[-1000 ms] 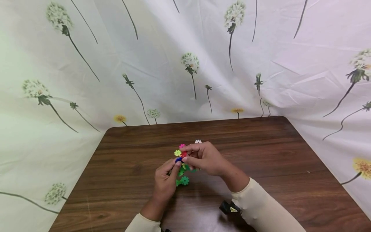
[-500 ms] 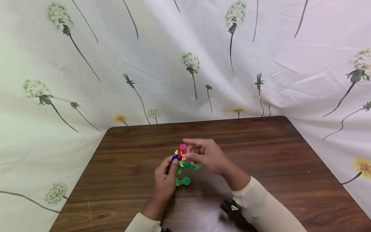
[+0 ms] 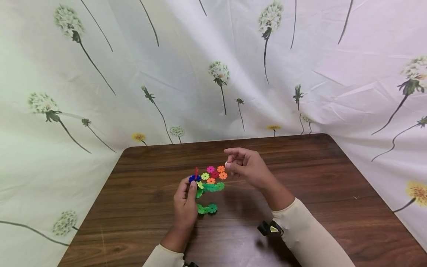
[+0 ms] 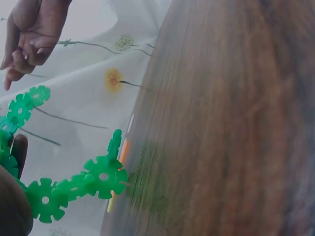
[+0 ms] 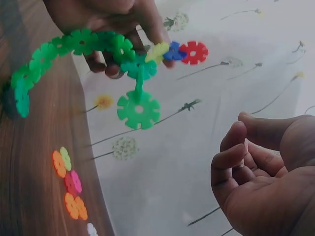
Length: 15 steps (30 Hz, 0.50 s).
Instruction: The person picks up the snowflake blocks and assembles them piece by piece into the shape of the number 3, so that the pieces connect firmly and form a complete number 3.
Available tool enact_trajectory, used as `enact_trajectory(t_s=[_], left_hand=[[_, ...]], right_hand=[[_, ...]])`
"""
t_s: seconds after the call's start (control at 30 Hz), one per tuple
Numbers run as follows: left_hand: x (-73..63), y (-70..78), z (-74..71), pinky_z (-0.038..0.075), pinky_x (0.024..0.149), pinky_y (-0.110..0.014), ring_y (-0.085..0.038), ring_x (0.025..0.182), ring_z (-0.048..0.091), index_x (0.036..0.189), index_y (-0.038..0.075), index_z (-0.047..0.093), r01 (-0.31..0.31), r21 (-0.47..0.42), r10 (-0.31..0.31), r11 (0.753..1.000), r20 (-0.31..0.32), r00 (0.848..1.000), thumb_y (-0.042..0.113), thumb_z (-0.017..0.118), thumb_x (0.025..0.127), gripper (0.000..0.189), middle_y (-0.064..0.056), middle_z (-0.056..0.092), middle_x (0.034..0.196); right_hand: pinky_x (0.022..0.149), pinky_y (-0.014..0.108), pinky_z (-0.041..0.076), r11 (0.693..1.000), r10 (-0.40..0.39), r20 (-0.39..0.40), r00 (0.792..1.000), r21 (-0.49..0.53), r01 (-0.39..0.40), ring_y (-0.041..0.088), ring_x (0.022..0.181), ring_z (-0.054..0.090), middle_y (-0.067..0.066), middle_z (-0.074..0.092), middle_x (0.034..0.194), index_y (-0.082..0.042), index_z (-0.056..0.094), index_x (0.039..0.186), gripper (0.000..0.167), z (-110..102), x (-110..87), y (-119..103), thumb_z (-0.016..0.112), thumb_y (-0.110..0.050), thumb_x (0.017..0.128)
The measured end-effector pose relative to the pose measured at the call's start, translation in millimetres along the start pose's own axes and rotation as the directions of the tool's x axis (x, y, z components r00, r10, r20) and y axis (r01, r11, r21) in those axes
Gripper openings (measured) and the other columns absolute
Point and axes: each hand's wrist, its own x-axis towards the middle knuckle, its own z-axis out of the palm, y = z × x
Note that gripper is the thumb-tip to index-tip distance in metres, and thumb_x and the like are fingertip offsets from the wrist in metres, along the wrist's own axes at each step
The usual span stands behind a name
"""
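Observation:
My left hand [image 3: 185, 209] grips a chain of linked plastic snowflake discs, the thumb at a blue disc [image 3: 195, 178]. A red disc [image 5: 194, 52] stands on the blue one, and a yellow disc [image 5: 157, 52] joins blue to green. The linked green discs [image 5: 82, 42] curve away, with a larger green disc [image 5: 139, 109] hanging off one branch. My right hand [image 3: 251, 168] hovers at the right of the loose discs, fingers loosely bent and holding nothing. Behind its thumb tip, partly hidden, lies a white disc [image 5: 92, 229] on the table.
Loose discs lie beyond the chain on the wooden table [image 3: 300, 178]: a pink disc [image 3: 210, 169], a dark red disc [image 3: 215, 174], a yellow-green disc [image 3: 205, 176] and several orange ones [image 3: 222, 175]. A flower-printed curtain [image 3: 186, 92] hangs behind the table's far edge.
My right hand has let go of the red disc, now fixed to the blue one, and moved right and away toward the white disc. My left hand has shifted slightly left with the chain.

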Motion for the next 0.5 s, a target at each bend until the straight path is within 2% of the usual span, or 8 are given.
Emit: enact_trajectory(t_s=[0.17, 0.3, 0.5], left_hand=[[2.4, -2.7, -0.1, 0.052, 0.080, -0.018, -0.006, 0.094, 0.059, 0.126, -0.005, 0.067, -0.059, -0.008, 0.059, 0.998, -0.020, 0.998, 0.006, 0.053, 0.114, 0.021, -0.002, 0.066, 0.107], [5.8, -4.4, -1.0, 0.050, 0.073, -0.019, -0.006, 0.086, 0.056, 0.124, -0.009, 0.066, -0.124, 0.005, 0.125, 0.992, -0.051, 0.991, 0.000, 0.061, 0.109, 0.018, 0.006, 0.064, 0.101], [8.7, -5.8, -5.1, 0.046, 0.072, -0.020, -0.005, 0.083, 0.055, 0.129, -0.005, 0.068, -0.149, 0.030, 0.151, 0.988, -0.070, 0.986, -0.002, 0.060, 0.108, 0.022, 0.010, 0.067, 0.102]], right_hand=[[0.071, 0.025, 0.062, 0.999, 0.037, -0.018, 0.999, 0.003, -0.037, 0.015, 0.078, 0.068, -0.002, 0.067, 0.100, 0.004, 0.064, 0.144, 0.042, -5, 3.4, 6, 0.071, 0.001, 0.103], [0.071, 0.025, 0.061, 0.999, 0.051, -0.021, 0.998, 0.003, -0.051, 0.017, 0.079, 0.068, 0.002, 0.067, 0.103, 0.004, 0.063, 0.144, 0.042, -9, 5.9, 11, 0.072, 0.000, 0.103], [0.070, 0.024, 0.059, 0.995, 0.095, -0.048, 0.994, -0.036, -0.097, 0.016, 0.080, 0.069, 0.003, 0.067, 0.102, 0.005, 0.065, 0.142, 0.041, -20, 13.0, 26, 0.073, -0.001, 0.103]])
